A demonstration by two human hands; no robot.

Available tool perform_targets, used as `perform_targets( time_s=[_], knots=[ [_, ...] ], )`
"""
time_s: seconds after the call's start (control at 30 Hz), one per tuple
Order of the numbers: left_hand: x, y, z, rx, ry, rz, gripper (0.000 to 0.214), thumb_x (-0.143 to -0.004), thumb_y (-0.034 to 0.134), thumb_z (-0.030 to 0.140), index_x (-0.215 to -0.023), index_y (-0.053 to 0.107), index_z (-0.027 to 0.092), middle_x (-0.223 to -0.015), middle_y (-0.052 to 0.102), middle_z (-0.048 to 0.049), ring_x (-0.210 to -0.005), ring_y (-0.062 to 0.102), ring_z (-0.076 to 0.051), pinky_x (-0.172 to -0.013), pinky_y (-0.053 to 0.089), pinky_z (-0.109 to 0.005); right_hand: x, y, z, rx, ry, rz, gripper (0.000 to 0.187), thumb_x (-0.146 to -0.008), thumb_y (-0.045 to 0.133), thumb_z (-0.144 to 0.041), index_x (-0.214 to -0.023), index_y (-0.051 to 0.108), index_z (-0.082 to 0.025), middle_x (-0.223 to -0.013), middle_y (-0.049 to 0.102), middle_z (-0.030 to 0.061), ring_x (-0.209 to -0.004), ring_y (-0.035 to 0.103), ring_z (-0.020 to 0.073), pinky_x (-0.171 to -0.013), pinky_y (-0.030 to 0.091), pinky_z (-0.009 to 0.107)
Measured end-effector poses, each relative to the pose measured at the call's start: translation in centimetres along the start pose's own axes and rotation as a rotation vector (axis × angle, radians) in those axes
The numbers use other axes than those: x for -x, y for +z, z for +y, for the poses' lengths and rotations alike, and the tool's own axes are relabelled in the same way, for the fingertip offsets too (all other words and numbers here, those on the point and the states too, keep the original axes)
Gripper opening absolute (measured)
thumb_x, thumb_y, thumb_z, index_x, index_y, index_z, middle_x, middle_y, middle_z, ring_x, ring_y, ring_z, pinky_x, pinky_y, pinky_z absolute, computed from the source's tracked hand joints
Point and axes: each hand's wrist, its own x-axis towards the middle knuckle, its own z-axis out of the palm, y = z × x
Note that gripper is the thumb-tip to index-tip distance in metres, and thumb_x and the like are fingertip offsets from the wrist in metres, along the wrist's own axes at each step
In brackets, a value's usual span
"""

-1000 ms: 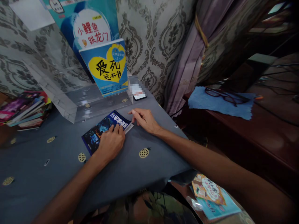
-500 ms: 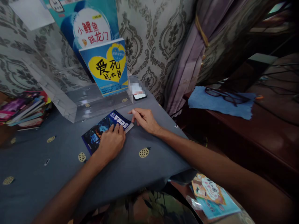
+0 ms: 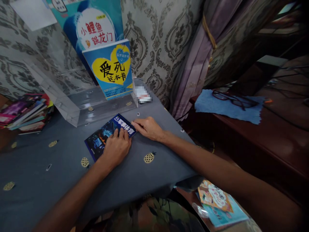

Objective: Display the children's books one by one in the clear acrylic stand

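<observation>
A dark blue book with white lettering lies flat on the grey cloth-covered table. My left hand lies palm down on its near right part, fingers flat and together. At the book's right corner rests my right hand, with the fingertips touching the edge and the fingers slightly curled. Behind the book stands a clear acrylic book stand that holds a blue book with a yellow heart and a larger blue book behind it.
A phone lies by the stand's right end. A pile of books sits at the left. To the right, past a curtain, glasses rest on a blue cloth on a dark wooden desk. More books lie low at the right.
My right hand has slid left onto the book's right corner, covering the white page edge that showed earlier. My left hand has barely moved.
</observation>
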Motion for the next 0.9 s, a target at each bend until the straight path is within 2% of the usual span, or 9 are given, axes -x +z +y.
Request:
perform_targets(
  time_s=[0.17,0.37,0.47,0.57,0.67,0.77,0.9],
  knots=[
    [0.0,0.0,0.1,-0.017,0.000,-0.004,0.042,-0.101,0.039,0.026,-0.130,0.060,0.003,-0.135,0.061,-0.0246,-0.124,0.061,-0.036,-0.092,0.054,-0.046,0.1,0.5,-0.2,0.238,-0.050,-0.009,0.040,-0.103,0.039,-0.036,-0.085,0.069,-0.017,-0.070,0.068,0.0042,-0.061,0.056,0.0145,-0.059,0.028,0.028],
    [0.1,-0.6,-0.8,0.052,0.010,0.020,0.039,-0.102,0.042,0.030,-0.126,0.064,0.009,-0.131,0.065,-0.0203,-0.119,0.064,-0.033,-0.087,0.057,-0.043,0.3,0.9,-0.5,0.360,-0.073,0.008,0.040,-0.103,0.038,-0.035,-0.086,0.070,-0.017,-0.070,0.071,0.0063,-0.061,0.059,0.0158,-0.059,0.025,0.030],
    [0.3,-0.7,-2.5,0.120,-0.013,0.035,0.034,-0.101,0.044,0.031,-0.120,0.068,0.015,-0.127,0.069,-0.0148,-0.116,0.066,-0.029,-0.089,0.057,-0.041,0.3,0.9,-0.5,0.370,-0.071,0.009,0.040,-0.103,0.039,-0.034,-0.084,0.070,-0.017,-0.070,0.070,0.0066,-0.061,0.058,0.0159,-0.058,0.024,0.030],
    [1.0,-0.3,-4.8,0.109,-0.096,0.042,0.035,-0.099,0.048,0.032,-0.126,0.065,0.018,-0.132,0.066,-0.0135,-0.120,0.063,-0.030,-0.094,0.055,-0.044,0.4,0.8,-0.6,0.341,-0.065,0.005,0.039,-0.102,0.039,-0.035,-0.084,0.069,-0.017,-0.068,0.068,0.0052,-0.059,0.056,0.0150,-0.058,0.023,0.029],
    [1.9,0.3,-6.6,0.091,-0.162,0.026,0.038,-0.099,0.048,0.035,-0.131,0.062,0.020,-0.136,0.063,-0.0127,-0.119,0.063,-0.031,-0.093,0.055,-0.044,0.3,0.7,-0.6,0.297,-0.063,-0.001,0.038,-0.102,0.040,-0.034,-0.082,0.069,-0.018,-0.068,0.067,0.0040,-0.059,0.054,0.0145,-0.058,0.024,0.029],
    [2.8,0.3,-7.1,0.072,-0.175,0.006,0.038,-0.100,0.045,0.036,-0.131,0.061,0.021,-0.136,0.063,-0.0126,-0.116,0.064,-0.030,-0.089,0.056,-0.041,0.2,0.6,-0.7,0.270,-0.057,-0.001,0.036,-0.101,0.042,-0.032,-0.080,0.068,-0.017,-0.071,0.068,0.0048,-0.063,0.056,0.0153,-0.059,0.025,0.029],
    [3.4,-0.4,-6.2,0.014,-0.185,-0.051,0.042,-0.100,0.045,0.042,-0.131,0.060,0.019,-0.128,0.065,-0.0149,-0.107,0.067,-0.033,-0.081,0.056,-0.043,-0.1,0.6,-0.4,0.191,-0.016,0.014,0.029,-0.099,0.047,-0.029,-0.084,0.070,-0.016,-0.078,0.070,0.0057,-0.069,0.060,0.0164,-0.062,0.030,0.028]
  ],
)
